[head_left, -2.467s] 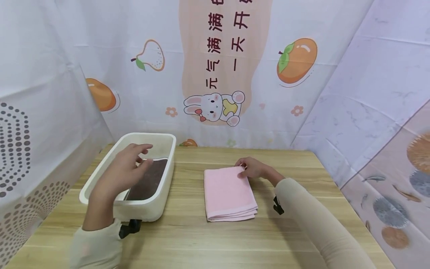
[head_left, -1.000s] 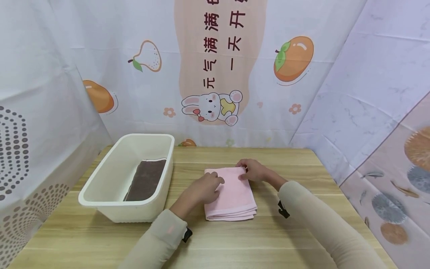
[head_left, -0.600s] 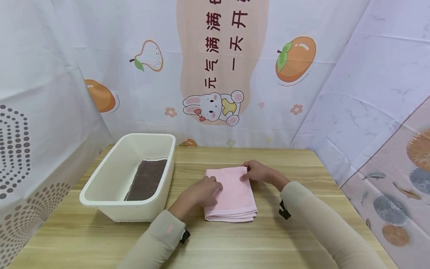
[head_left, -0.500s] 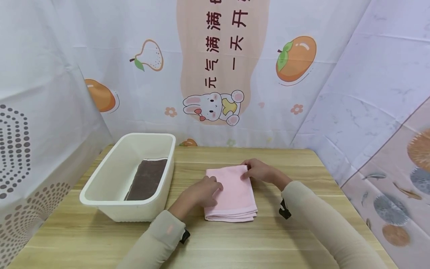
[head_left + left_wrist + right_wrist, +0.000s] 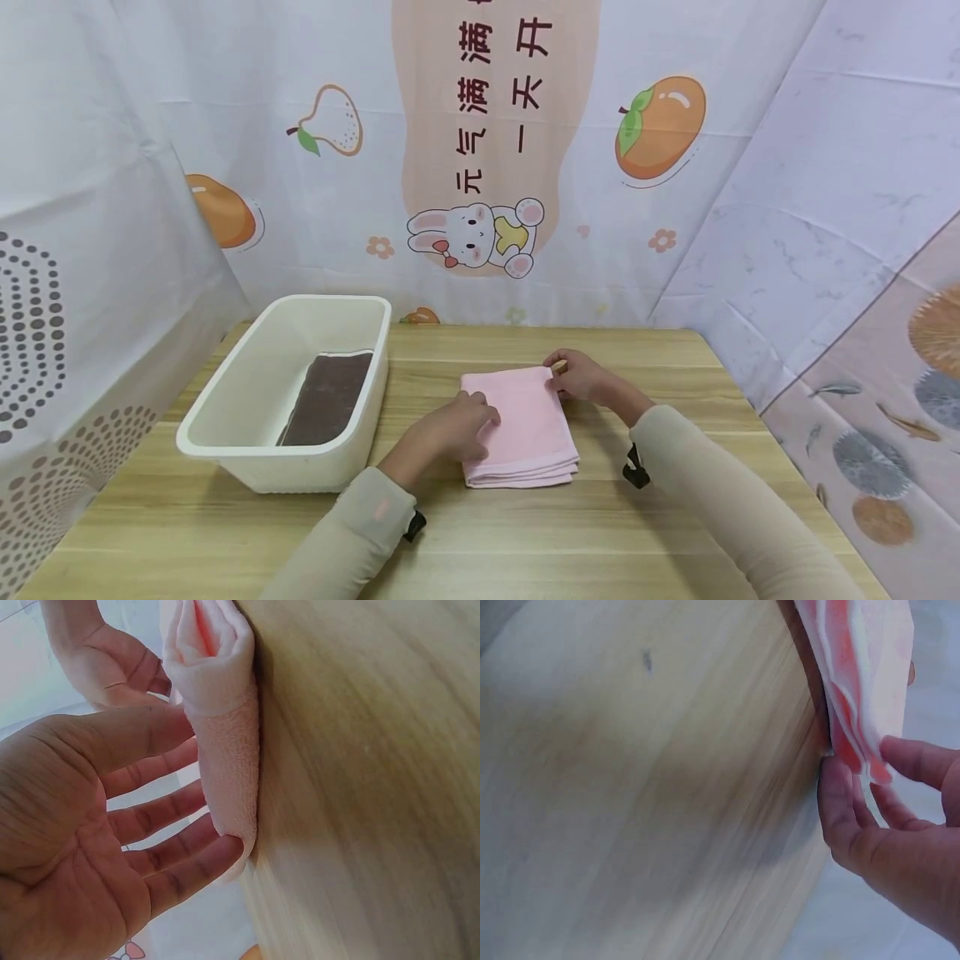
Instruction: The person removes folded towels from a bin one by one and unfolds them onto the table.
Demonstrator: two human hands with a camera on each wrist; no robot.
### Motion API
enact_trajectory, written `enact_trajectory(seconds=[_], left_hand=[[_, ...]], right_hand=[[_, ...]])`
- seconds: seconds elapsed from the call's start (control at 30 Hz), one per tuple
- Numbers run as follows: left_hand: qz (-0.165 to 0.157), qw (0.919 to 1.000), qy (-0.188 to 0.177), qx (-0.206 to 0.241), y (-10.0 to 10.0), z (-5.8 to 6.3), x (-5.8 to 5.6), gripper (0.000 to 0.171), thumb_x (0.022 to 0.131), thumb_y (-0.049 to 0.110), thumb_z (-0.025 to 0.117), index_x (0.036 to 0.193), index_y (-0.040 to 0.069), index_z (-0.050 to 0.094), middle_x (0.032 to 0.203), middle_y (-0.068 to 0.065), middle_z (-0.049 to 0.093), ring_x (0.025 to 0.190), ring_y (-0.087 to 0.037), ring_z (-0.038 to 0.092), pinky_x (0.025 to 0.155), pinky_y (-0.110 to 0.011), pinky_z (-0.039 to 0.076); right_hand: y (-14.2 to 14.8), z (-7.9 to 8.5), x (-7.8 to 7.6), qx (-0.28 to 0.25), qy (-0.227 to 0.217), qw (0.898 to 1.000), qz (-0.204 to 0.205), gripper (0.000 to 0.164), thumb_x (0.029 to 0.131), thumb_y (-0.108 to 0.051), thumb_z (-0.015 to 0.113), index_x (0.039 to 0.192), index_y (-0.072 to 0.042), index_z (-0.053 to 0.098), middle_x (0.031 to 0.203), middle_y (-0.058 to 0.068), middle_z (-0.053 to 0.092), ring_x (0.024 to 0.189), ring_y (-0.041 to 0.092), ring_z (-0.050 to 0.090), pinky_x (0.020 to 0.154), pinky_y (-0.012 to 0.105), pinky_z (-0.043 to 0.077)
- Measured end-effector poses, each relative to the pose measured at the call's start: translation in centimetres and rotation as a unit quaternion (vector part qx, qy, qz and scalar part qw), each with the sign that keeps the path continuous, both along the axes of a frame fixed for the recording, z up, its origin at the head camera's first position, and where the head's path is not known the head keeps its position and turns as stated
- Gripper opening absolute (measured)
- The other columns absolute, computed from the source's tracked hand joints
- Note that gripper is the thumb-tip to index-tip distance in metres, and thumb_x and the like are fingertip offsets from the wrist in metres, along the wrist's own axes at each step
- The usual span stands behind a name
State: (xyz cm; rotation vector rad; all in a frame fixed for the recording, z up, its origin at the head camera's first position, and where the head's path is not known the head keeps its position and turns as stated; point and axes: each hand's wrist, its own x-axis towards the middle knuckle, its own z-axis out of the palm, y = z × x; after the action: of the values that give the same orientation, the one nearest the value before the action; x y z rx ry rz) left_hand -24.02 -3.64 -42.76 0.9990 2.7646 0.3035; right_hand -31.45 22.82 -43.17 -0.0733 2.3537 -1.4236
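A folded pink towel (image 5: pixel 521 421) lies flat on the wooden table, its layered folds showing along the near edge. My left hand (image 5: pixel 453 429) rests on the towel's left side; in the left wrist view its extended fingers (image 5: pixel 169 806) and thumb lie against the towel (image 5: pixel 225 765). At the far right corner my right hand (image 5: pixel 585 382) pinches the towel. In the right wrist view, the right thumb (image 5: pixel 915 759) sits on the upper face and the fingers (image 5: pixel 840 799) are at the underside of the layers (image 5: pixel 847 690).
A deep white plastic basin (image 5: pixel 300 477) stands on the table's left, with a flat dark brown rectangular piece (image 5: pixel 330 398) inside. The wooden table (image 5: pixel 480 542) meets printed fabric hangings (image 5: pixel 300 208) at the back and sides.
My left hand has come from over the basin, rightward onto the towel. The right hand has stayed at the far right corner; the towel has shifted slightly right.
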Motion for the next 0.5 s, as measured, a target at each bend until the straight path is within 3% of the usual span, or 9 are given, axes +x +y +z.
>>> enact_trajectory(seconds=[0.2,0.33,0.5], left_hand=[[-0.002,1.0000,-0.004,0.002,-0.4,0.0,0.1,0.042,0.084,0.017,0.080,0.125,0.013,0.069,0.121,-0.006,0.059,0.107,-0.024,0.050,0.094,-0.037,0.049],[-0.004,0.9999,-0.010,0.007,-0.4,0.0,0.1,0.043,0.084,0.018,0.080,0.125,0.012,0.069,0.122,-0.007,0.058,0.109,-0.025,0.050,0.095,-0.037,0.048],[-0.006,0.9994,-0.031,0.017,-0.6,0.0,0.1,0.046,0.083,0.025,0.085,0.126,0.016,0.069,0.126,-0.005,0.057,0.112,-0.024,0.049,0.097,-0.037,0.048]], right_hand=[[0.3,-0.2,0.6,-0.034,-0.051,0.998,-0.009,0.047,0.105,-0.006,0.051,0.147,0.005,0.034,0.086,0.008,0.055,0.074,0.017,0.054,0.070,0.035,0.053],[0.7,-0.5,1.5,-0.054,-0.081,0.995,-0.008,0.042,0.104,-0.005,0.052,0.142,0.005,0.037,0.085,0.009,0.059,0.072,0.017,0.060,0.066,0.033,0.055],[0.6,-0.6,3.5,-0.050,-0.079,0.996,-0.009,0.038,0.099,-0.001,0.058,0.132,0.006,0.041,0.090,0.012,0.065,0.072,0.018,0.065,0.062,0.034,0.056]])
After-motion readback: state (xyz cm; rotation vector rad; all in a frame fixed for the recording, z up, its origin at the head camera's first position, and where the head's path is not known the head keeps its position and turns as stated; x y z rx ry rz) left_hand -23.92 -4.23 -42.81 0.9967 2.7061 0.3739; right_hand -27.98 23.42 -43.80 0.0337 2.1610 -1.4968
